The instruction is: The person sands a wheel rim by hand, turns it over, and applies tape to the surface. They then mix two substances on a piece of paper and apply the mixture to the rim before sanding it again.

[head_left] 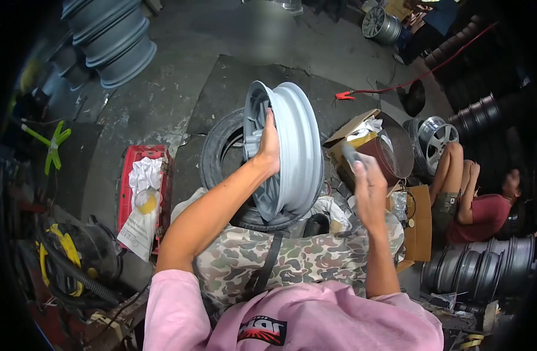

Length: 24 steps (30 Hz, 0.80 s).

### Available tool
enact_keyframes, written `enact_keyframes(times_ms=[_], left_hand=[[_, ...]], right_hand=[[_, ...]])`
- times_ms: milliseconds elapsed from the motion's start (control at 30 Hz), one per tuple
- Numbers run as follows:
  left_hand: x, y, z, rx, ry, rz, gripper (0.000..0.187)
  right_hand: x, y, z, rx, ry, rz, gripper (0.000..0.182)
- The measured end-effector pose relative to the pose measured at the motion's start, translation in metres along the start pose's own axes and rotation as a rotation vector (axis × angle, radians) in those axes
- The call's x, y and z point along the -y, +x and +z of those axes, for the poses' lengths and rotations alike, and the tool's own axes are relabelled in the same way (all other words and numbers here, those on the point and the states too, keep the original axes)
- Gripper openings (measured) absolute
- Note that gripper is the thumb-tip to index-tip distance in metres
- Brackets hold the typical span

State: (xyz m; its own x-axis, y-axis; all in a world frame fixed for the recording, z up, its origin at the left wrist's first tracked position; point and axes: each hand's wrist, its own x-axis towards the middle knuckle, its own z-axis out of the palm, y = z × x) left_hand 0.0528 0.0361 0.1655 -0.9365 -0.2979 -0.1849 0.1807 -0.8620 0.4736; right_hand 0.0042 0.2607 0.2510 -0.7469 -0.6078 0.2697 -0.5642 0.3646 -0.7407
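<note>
A grey alloy wheel rim (pixel 297 146) stands upright on its edge in front of me, over a black tyre (pixel 213 149) lying on the floor. My left hand (pixel 269 145) is closed on the rim at its spoked face, with the fingers partly hidden behind the edge. To the right of the rim, and apart from it, my right hand (pixel 371 190) is raised and pinches a small dark grey pad (pixel 351 154). The pad is blurred, so its exact kind cannot be made out.
A red crate (pixel 126 187) with white cloth stands left. Cardboard boxes (pixel 419 216) are at right, near a seated person (pixel 476 210) and stacked rims (pixel 485 266). More rims (pixel 113 44) stand far left. A red cable clamp (pixel 344 95) lies on the floor ahead.
</note>
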Motion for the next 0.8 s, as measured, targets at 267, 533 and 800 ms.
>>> enact_keyframes(times_ms=[267,533,800], left_hand=[[0.049,0.063,0.019,-0.009,0.239,-0.12,0.072],[0.01,0.094,-0.013,0.089,1.11,0.228,0.026],[-0.053,0.114,-0.227,-0.558,1.699,-0.194,0.043]], right_hand=[[-0.033,0.048,0.039,0.035,0.335,0.019,0.037],[-0.115,0.081,0.026,-0.216,-0.029,0.184,0.043],[-0.17,0.093,0.006,-0.266,-0.138,0.239,0.044]])
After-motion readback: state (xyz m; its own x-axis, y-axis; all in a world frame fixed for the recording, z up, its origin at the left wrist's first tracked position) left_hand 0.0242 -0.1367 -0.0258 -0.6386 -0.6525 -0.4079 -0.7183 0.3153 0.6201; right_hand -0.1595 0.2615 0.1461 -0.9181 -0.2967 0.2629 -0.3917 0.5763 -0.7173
